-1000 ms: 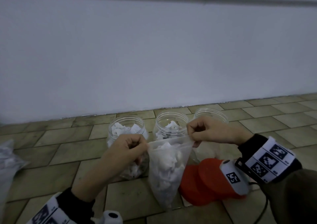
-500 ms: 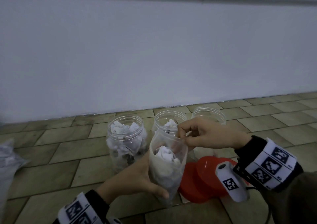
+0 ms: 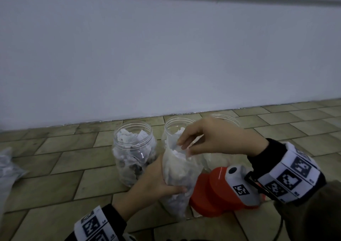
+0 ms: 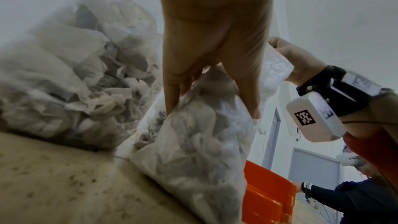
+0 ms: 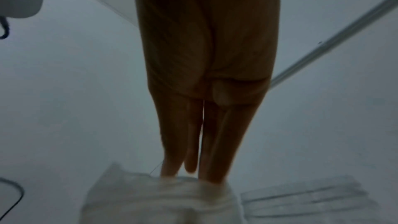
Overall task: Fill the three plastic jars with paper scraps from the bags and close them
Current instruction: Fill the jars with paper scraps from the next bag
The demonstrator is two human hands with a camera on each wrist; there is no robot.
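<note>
Both my hands are working the bag (image 3: 177, 174): left hand (image 3: 155, 183) wrapping its middle, right hand (image 3: 208, 139) arching over, fingertips (image 3: 182, 145) pinching paper (image 3: 181, 151) at the mouth.

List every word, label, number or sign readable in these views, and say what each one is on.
No readable words or numbers in any view.
Right wristband: black-and-white square marker patterns, no letters; tiny print beside them is too small to read.
Right wrist camera: one square marker, no text.
Left wristband: square markers; small marks beside them are too blurred to read.
Plastic jars, bag of paper scraps, red lids: no labels visible.
</note>
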